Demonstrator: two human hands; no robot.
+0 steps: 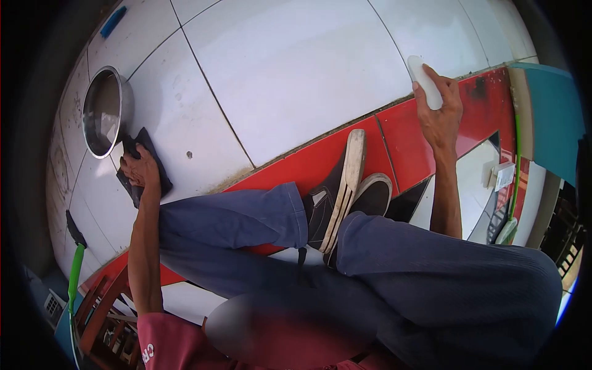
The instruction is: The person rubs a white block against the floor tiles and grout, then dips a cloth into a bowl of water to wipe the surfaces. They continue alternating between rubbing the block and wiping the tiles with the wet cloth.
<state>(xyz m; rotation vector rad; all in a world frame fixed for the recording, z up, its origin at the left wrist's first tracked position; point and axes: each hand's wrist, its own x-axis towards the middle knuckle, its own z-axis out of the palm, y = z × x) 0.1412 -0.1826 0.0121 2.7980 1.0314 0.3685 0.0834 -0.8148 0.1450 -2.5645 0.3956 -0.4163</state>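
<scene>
My left hand [142, 168] is closed on a dark cloth [161, 171] that lies bunched on the white tiles, its fingers curled into the fabric. Just beyond the cloth stands a round metal basin [128, 98] with murky liquid in it. Far to the right, my right hand [441, 108] grips a smooth, white, elongated oval object [425, 81] between thumb and fingers. The object is held at the edge where white tile meets red tile. Its underside is hidden, so I cannot tell its exact kind.
White floor tiles [290, 80] with dark joints meet a red tile strip [271, 166]. A blue object [113, 22] lies at the upper left. A green-handled tool [76, 271] is at the left, a teal panel [552, 117] at the right. My shoes [339, 197] rest near the strip.
</scene>
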